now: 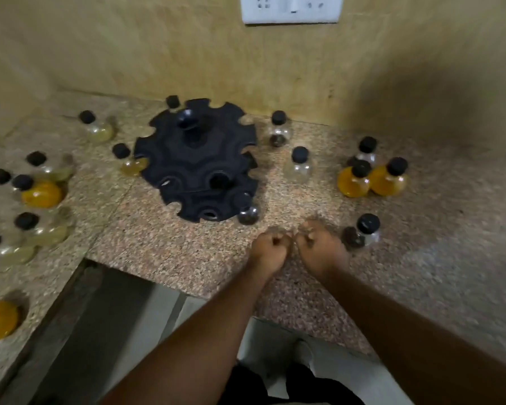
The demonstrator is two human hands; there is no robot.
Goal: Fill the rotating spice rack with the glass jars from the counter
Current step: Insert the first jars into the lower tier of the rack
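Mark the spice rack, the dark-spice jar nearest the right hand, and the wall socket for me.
spice rack (196,159), head view, on its black top tier.
dark-spice jar (362,235), head view, on its glass body below the cap.
wall socket (291,8), head view, on its white faceplate.

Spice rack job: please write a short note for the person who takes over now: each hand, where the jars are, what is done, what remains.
Left hand and right hand: both closed in fists, holding nothing, side by side over the counter in front of the rack.
Jars: the left group stands left of the rack, the right group right of it; the nearest jar is beside the right hand.
Done: perhaps one dark jar at the rack's front edge; blur hides whether it sits in a slot.
To do: nearly all jars; most slots look empty.
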